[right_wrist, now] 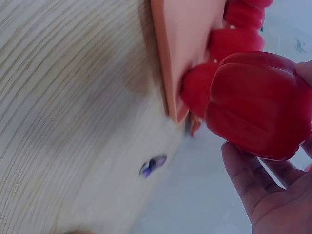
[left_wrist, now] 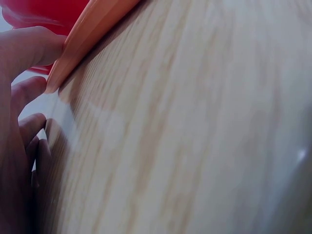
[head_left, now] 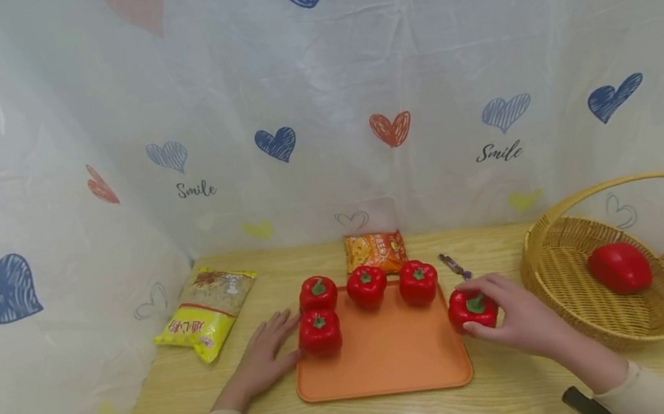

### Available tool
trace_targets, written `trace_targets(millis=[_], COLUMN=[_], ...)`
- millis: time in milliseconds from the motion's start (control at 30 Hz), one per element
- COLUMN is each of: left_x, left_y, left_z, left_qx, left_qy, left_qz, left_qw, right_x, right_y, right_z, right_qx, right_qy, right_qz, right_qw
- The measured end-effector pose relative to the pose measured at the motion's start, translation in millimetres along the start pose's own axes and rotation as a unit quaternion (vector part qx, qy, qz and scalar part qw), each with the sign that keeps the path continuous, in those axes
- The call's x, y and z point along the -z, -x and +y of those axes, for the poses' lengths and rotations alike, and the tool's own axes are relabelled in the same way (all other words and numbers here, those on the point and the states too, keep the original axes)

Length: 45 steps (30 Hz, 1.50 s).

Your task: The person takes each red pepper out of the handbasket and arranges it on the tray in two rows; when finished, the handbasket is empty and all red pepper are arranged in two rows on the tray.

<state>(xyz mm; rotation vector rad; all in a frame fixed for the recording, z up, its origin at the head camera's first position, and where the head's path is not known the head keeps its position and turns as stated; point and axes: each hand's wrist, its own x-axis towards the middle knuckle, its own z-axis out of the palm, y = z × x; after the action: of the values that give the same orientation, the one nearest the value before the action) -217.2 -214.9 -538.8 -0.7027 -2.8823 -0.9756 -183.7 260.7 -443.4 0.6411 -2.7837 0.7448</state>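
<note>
My right hand (head_left: 517, 317) grips a red bell pepper (head_left: 461, 311) with a green stem, between thumb and fingers, at the right edge of the orange tray (head_left: 390, 368). In the right wrist view this pepper (right_wrist: 256, 100) is held off the table. Several more red bell peppers are on the tray: one (head_left: 320, 335) at the left with another (head_left: 316, 295) behind it, and others (head_left: 419, 283) along the back. My left hand (head_left: 263, 357) lies at the tray's left side with fingers extended. Its thumb (left_wrist: 41, 46) touches the tray rim in the left wrist view.
To the right stands a wicker basket (head_left: 585, 322) with a tall handle, holding a red pepper (head_left: 619, 268). A yellow food bag (head_left: 208, 312) lies at the left, an orange snack packet (head_left: 376, 251) behind the tray. A small dark purple item (head_left: 453, 264) lies nearby.
</note>
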Motion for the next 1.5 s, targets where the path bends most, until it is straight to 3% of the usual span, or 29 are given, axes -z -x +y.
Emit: trace_targets(millis=[967, 1500], left_x=[-1.6, -1.4], left_y=[-0.7, -0.5], left_z=[-5.1, -4.1], left_qx=[-0.001, 0.005], left_qy=[-0.003, -0.002], left_qz=[-0.002, -0.002], left_qw=[1.0000, 1.0000], right_x=[-51, -75], right_y=[-32.5, -47.3], right_z=[-43, -62], right_qx=[0.026, -0.001], right_qy=[-0.046, -0.054], right_qz=[-0.039, -0.068], right_qw=[0.9979, 0.9962])
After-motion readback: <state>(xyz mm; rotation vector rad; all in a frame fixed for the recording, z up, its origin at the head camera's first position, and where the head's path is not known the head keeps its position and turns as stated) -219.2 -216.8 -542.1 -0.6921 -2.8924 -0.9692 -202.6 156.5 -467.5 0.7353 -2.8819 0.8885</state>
